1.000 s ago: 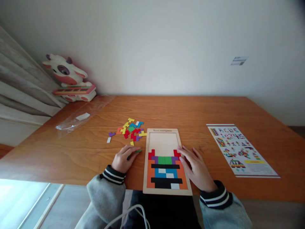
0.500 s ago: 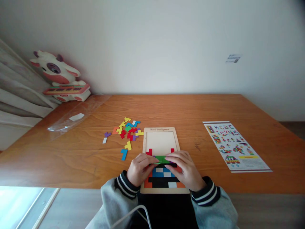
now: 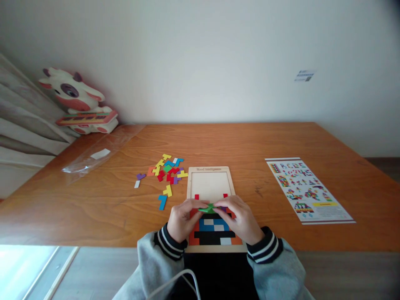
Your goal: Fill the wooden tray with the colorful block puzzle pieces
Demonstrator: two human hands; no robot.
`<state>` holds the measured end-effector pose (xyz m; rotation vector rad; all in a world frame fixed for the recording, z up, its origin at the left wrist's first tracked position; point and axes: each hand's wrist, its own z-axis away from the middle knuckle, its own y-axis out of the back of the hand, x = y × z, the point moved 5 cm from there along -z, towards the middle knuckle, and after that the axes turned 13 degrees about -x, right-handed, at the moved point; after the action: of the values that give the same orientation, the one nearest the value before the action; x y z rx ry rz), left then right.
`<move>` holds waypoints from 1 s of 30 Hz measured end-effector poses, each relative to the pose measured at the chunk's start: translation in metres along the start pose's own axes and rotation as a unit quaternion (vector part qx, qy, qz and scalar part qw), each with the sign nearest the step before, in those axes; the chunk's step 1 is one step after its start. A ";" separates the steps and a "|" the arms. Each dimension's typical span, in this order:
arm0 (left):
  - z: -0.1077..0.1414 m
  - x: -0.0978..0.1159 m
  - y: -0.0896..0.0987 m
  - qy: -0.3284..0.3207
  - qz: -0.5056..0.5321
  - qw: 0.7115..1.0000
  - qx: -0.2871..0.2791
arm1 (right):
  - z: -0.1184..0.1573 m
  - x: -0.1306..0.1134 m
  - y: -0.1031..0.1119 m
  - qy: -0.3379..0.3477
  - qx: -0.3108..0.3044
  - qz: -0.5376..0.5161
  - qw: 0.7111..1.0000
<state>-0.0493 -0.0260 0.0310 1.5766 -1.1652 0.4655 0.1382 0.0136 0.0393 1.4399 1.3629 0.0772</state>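
Note:
Over the middle of a wooden puzzle tray (image 3: pixel 209 169), my left hand (image 3: pixel 184 217) pinches the left end of green pieces (image 3: pixel 208 208). My right hand (image 3: pixel 241 217) grips their right end between thumb and fingers. How many green pieces there are I cannot tell. Below them in the tray lie black, blue, white, orange and red pieces, filling its near part. Two red tips (image 3: pixel 225 195) stick up along the sides of the filled part, and a bit of purple shows beside my right fingers. The tray's far part shows bare wood.
Several loose coloured pieces (image 3: pixel 168 168) lie left of the tray, with a blue one (image 3: pixel 162 202) nearest me. A printed pattern sheet (image 3: pixel 308 189) is on the right. Clear plastic bag (image 3: pixel 100 153) and cow toy (image 3: pixel 81 100) stand far left.
The green pieces have gone from lying flat to being tilted between my fingers. Both hands have moved slightly closer together.

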 end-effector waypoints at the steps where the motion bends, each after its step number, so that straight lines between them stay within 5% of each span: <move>1: -0.003 -0.002 0.005 0.008 -0.010 1.000 0.013 | -0.002 0.002 0.001 -0.008 -0.004 0.002 1.000; 7: -0.025 -0.022 0.030 0.089 -0.061 0.994 0.034 | -0.019 0.031 0.010 -0.094 -0.016 0.010 0.995; 12: -0.037 -0.024 0.016 0.049 -0.101 0.993 -0.032 | -0.026 0.051 0.004 -0.125 -0.018 -0.033 0.991; 15: -0.040 -0.025 0.006 0.009 -0.150 0.986 -0.066 | -0.027 0.054 -0.001 -0.123 -0.028 -0.022 0.992; 20: -0.034 -0.023 0.007 -0.042 -0.233 0.971 -0.041 | -0.024 0.046 0.002 -0.080 -0.027 0.051 0.995; 24: -0.018 -0.016 0.001 -0.081 -0.232 0.963 -0.111 | -0.016 0.034 0.001 -0.009 -0.065 0.074 0.995; 30: -0.003 -0.018 -0.007 -0.061 -0.222 0.958 -0.170 | -0.008 0.032 -0.003 -0.005 -0.108 0.075 0.991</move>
<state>-0.0505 -0.0159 0.0140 1.5141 -0.8840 -0.1255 0.1418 0.0413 0.0218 1.3556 1.1962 0.3056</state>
